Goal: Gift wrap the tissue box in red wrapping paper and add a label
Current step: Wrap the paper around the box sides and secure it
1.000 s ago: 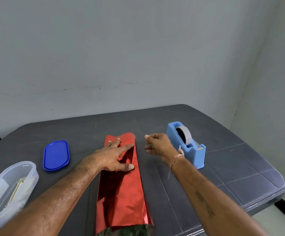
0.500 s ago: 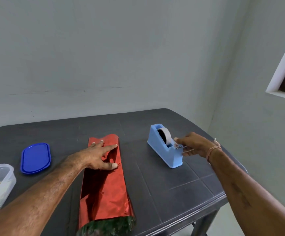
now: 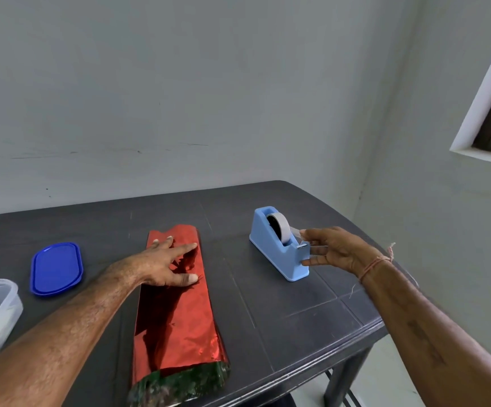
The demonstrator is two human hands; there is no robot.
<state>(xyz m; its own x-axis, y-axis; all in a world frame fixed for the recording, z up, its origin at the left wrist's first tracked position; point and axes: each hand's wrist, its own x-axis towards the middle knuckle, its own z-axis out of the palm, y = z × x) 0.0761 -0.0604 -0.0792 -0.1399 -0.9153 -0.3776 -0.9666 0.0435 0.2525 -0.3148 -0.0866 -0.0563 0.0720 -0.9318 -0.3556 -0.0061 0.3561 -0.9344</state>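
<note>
A pale wall [image 3: 209,98] rises behind a dark grey worktop [image 3: 297,318], with a white-framed window [image 3: 473,92] on the right.

A long tube of red wrapping paper [image 3: 176,318] lies lengthwise down the middle of the worktop, running away from the person. It is folded round the tissue box [image 3: 179,383], whose dark green patterned end shows at the open near end of the paper. The far end of the paper lies flatter and crumpled.

The left hand [image 3: 162,265] lies on top of the far part of the paper. Its fingers are spread and nearly straight, pressing down on the foil without gripping it.

The right hand [image 3: 338,251] is at the near end of a light blue tape dispenser [image 3: 273,254], which stands on the worktop to the right of the paper and well apart from it. Thumb and forefinger pinch the free end of the tape [image 3: 295,231], which is drawn out in a short strip from the roll [image 3: 282,230]. The other fingers are stretched out towards the dispenser's cutter end, and the lowest fingertip is touching or almost touching its side.

At the left edge sits a clear plastic tub [image 3: 12,306] with something gold-coloured inside that is too cut off to identify. A blue oval lid [image 3: 56,268] lies flat just beyond it, between the tub and the paper.

A thin thread [image 3: 376,262] is tied round the right wrist.
</note>
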